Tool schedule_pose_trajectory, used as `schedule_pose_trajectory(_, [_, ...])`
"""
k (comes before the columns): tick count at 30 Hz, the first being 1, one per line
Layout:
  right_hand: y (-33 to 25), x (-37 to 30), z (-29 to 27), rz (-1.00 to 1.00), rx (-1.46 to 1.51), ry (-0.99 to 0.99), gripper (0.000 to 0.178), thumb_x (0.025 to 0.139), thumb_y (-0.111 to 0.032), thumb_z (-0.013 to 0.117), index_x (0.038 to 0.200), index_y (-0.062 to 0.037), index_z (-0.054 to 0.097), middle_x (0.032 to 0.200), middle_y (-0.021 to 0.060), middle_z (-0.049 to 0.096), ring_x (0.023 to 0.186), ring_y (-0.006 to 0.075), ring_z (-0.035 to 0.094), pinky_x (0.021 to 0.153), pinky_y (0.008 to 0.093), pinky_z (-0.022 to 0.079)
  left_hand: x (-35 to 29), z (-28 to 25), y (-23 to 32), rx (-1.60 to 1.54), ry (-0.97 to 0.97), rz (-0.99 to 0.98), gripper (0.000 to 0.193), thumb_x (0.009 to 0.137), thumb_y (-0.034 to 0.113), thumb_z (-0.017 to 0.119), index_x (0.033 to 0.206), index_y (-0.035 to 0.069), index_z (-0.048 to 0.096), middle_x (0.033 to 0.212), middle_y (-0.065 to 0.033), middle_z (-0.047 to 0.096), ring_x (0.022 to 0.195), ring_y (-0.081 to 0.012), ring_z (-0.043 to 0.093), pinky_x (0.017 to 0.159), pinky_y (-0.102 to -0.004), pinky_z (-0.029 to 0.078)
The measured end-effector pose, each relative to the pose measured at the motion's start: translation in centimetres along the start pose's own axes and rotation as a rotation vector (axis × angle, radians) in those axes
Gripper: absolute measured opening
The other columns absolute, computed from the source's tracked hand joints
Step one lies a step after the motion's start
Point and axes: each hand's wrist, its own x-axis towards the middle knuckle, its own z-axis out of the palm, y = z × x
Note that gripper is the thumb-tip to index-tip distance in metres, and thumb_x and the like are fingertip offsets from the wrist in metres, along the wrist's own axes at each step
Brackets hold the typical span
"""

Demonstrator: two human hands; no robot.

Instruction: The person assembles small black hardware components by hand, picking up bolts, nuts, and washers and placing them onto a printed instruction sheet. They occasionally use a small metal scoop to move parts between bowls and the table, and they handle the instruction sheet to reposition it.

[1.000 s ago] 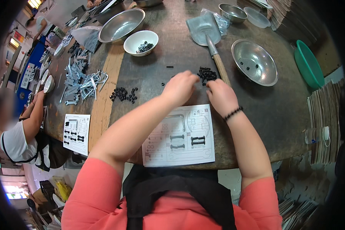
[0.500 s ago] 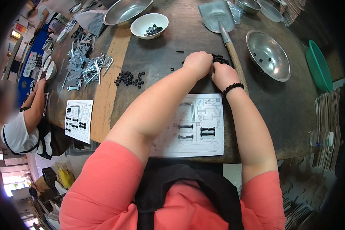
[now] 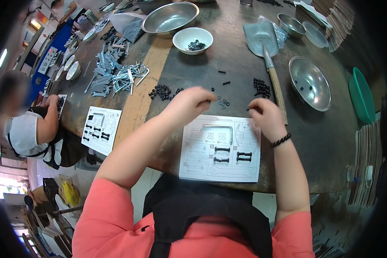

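My left hand [image 3: 189, 102] hovers just above the far left edge of a printed sheet [image 3: 195, 172], fingertips pinched, with a hint of something dark at them. On the sheet's far right side, my right hand [image 3: 265, 115] pinches a small black part, mostly hidden by its fingers. A line drawing covers the sheet, and a silver hex key [image 3: 231, 134] and several black bolts [image 3: 222, 149] lie on it. Between my hands sit a few small rings [image 3: 223, 103]. Beyond the right hand is a pile of black bolts [image 3: 261, 87]; left of my left hand, black nuts [image 3: 161, 92] are heaped.
Metal wrenches [image 3: 105, 64] and hex keys [image 3: 131, 77] lie at left near a second sheet [image 3: 101, 129]. A white bowl [image 3: 192, 34] and steel bowl [image 3: 170, 13] stand behind. A shovel [image 3: 273, 77] and another steel bowl [image 3: 308, 73] are right. A co-worker [image 3: 30, 124] sits left.
My hands were together at the bolt pile. They have drawn apart and back toward me, the left one going left to the sheet's far edge. The view has shifted.
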Motion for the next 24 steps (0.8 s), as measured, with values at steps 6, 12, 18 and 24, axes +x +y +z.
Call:
schedule_pose_trajectory(6, [-6.3,-3.8,4.9,-0.241,-0.067,-0.266,0.010,0.076,-0.010,0.062,0.084,-0.0045,0.064,0.085,0.0107,0.063,0.081,0.0282,0.060,0.073,0.0365,0.049,-8.2,-0.2,0.2,0.149,-0.092,-0.025,0.020,0.073,0.012,0.069,0.091,0.006,0.063,0.085,-0.0098,0.063,0.083,-0.0285,0.061,0.072,-0.0365,0.050])
schedule_pose_trajectory(12, [-6.9,-5.4,8.5,-0.378,-0.172,-0.206,0.005,0.075,-0.011,0.062,0.077,-0.0071,0.063,0.078,0.0081,0.060,0.078,0.0274,0.059,0.069,0.0374,0.049,-9.8,1.6,0.2,0.086,-0.148,-0.015,0.016,0.073,0.012,0.066,0.088,0.009,0.064,0.084,-0.0089,0.060,0.085,-0.0300,0.058,0.075,-0.0401,0.048])
schedule_pose_trajectory(18, [-7.3,-5.4,8.5,-0.337,-0.203,-0.242,0.005,0.074,-0.012,0.063,0.074,-0.0075,0.065,0.076,0.0080,0.059,0.077,0.0273,0.058,0.069,0.0377,0.049,-10.4,2.0,-0.3,0.115,-0.100,0.019,0.013,0.072,0.010,0.066,0.085,0.008,0.064,0.083,-0.0085,0.060,0.083,-0.0295,0.059,0.073,-0.0397,0.048])
schedule_pose_trajectory(24, [-7.4,-5.6,9.3,-0.283,-0.222,-0.266,0.012,0.078,-0.015,0.056,0.072,-0.0054,0.060,0.077,0.0119,0.057,0.078,0.0306,0.058,0.069,0.0412,0.049,-10.0,1.8,-0.1,0.146,-0.131,0.022,0.012,0.071,0.009,0.067,0.083,0.008,0.064,0.083,-0.0083,0.060,0.081,-0.0295,0.058,0.072,-0.0390,0.047])
